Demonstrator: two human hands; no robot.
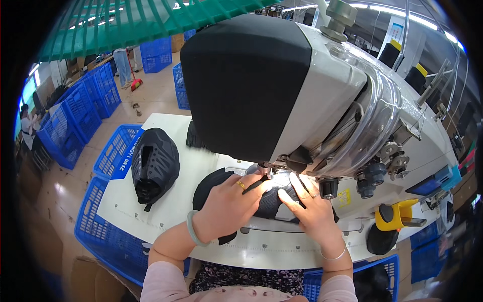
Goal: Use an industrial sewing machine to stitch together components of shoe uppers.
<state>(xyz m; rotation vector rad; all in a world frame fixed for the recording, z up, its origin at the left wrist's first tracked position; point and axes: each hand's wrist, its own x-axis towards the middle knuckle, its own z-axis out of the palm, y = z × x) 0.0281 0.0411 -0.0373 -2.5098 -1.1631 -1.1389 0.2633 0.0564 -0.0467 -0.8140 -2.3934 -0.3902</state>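
Observation:
A black shoe upper (266,205) lies on the white sewing machine table (241,254), under the needle area of a large sewing machine (246,90). A bright lamp lights the spot where the machine meets the material. My left hand (232,200), with a ring and a pale green bangle, has its fingers closed on the upper just left of the needle. On the other side my right hand (313,210) rests with fingers spread over the upper, a thin bracelet at the wrist. The needle tip is hidden by glare.
Another black shoe upper (155,166) stands at the table's left. Blue crates (98,221) sit beside and below the table. At the right are a yellow holder (397,214) and a black rounded piece (381,240). A green slatted cover (126,25) hangs overhead.

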